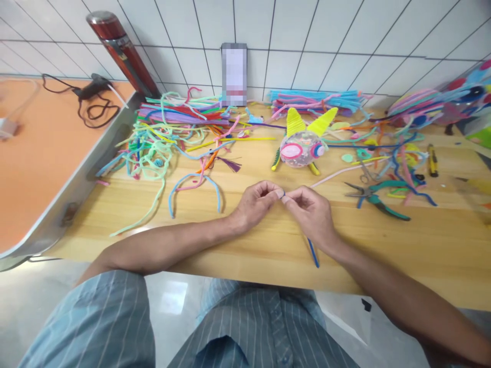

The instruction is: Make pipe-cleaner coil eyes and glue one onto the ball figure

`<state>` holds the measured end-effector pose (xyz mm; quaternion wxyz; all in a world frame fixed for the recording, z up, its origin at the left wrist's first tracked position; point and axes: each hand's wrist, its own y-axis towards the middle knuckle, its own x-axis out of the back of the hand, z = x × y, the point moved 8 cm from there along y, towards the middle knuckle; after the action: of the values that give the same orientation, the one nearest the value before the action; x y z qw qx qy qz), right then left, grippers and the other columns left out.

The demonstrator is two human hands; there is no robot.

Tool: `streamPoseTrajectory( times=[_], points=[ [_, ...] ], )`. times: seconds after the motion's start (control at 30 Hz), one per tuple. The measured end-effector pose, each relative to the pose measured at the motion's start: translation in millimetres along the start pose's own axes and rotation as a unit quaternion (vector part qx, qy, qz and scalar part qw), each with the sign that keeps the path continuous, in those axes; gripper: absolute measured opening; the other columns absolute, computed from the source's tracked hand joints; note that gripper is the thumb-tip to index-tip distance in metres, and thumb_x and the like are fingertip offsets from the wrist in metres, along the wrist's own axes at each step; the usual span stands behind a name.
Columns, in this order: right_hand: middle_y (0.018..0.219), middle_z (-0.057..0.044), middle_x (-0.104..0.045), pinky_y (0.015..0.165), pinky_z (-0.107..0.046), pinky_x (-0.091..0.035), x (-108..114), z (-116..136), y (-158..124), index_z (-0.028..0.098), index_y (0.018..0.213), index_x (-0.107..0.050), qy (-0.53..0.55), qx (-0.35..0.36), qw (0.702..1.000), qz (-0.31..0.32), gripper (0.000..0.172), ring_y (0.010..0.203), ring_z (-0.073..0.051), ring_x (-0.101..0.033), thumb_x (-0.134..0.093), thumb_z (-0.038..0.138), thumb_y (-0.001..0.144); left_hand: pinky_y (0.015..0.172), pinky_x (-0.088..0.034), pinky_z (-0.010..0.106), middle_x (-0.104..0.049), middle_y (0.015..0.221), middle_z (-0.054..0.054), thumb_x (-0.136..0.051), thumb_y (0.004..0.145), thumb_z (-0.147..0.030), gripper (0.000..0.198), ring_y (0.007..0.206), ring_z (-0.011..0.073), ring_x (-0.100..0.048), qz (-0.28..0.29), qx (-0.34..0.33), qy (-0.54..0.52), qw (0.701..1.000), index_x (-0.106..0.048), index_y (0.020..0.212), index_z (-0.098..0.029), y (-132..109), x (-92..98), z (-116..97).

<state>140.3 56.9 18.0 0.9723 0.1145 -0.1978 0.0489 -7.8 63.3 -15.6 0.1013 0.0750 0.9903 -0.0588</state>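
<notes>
Both hands (283, 198) pinch blue pipe cleaner (313, 252) over wooden table (230, 245), pliers (378, 197) near right

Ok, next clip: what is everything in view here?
pipe cleaner: one, blue, pinched between both hands
figure: one, clear ball with yellow ears, mid-table
pliers: one, teal handles, right of the hands
loose stems: many, mixed colours, left and back of table
phone: one, blurred, leaning on wall
flask: one, red, back left
glue gun: one, black, orange table
table: one, wood, under the hands
left hand: one, fingers pinching pipe cleaner
right hand: one, fingers pinching pipe cleaner
</notes>
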Motion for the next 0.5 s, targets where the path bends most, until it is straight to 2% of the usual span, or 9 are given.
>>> streamPoseTrajectory(
  times=[0.1,0.23,0.33,0.5],
  points=[
    [0.071,0.001,-0.067,0.062,-0.028,-0.043,-1.7,-1.9,0.3,0.020,0.078,-0.071,0.008,-0.005,1.000,0.003,0.017,0.062,-0.013,-0.055,-0.070,0.032,0.090,0.055,-0.034,0.025,-0.054,0.060,-0.006,-0.082,0.077,-0.056,0.043,0.055,0.0092,-0.043,-0.019,0.014,-0.016,1.000,-0.067,0.083,-0.016,-1.2,-0.2,5.4],
    [0.072,0.002,-0.066,0.064,-0.029,-0.043,0.6,-3.6,1.6,0.020,0.080,-0.071,0.026,-0.002,1.000,0.016,0.019,0.065,-0.013,-0.055,-0.070,0.034,0.092,0.056,-0.035,0.025,-0.058,0.065,-0.004,-0.087,0.071,-0.060,0.049,0.058,0.0086,-0.044,-0.029,-0.001,-0.023,0.999,-0.069,0.080,-0.015,-1.8,0.3,1.5],
    [0.073,0.002,-0.066,0.065,-0.029,-0.043,1.3,-5.4,1.1,0.020,0.081,-0.071,0.049,-0.001,0.999,0.018,0.017,0.066,-0.013,-0.056,-0.071,0.034,0.092,0.056,-0.034,0.025,-0.057,0.064,-0.004,-0.089,0.068,-0.063,0.052,0.058,0.0083,-0.043,-0.023,0.008,-0.036,0.999,-0.070,0.079,-0.015,-3.4,-0.5,-0.1],
    [0.071,0.002,-0.065,0.064,-0.028,-0.042,1.6,-3.8,2.2,0.021,0.079,-0.070,0.076,-0.001,0.997,-0.003,0.015,0.065,-0.013,-0.054,-0.072,0.032,0.090,0.056,-0.034,0.023,-0.055,0.060,-0.005,-0.091,0.071,-0.059,0.049,0.058,0.0081,-0.043,-0.017,0.011,-0.064,0.998,-0.072,0.078,-0.015,-7.6,-2.8,-3.0]
  ],
)
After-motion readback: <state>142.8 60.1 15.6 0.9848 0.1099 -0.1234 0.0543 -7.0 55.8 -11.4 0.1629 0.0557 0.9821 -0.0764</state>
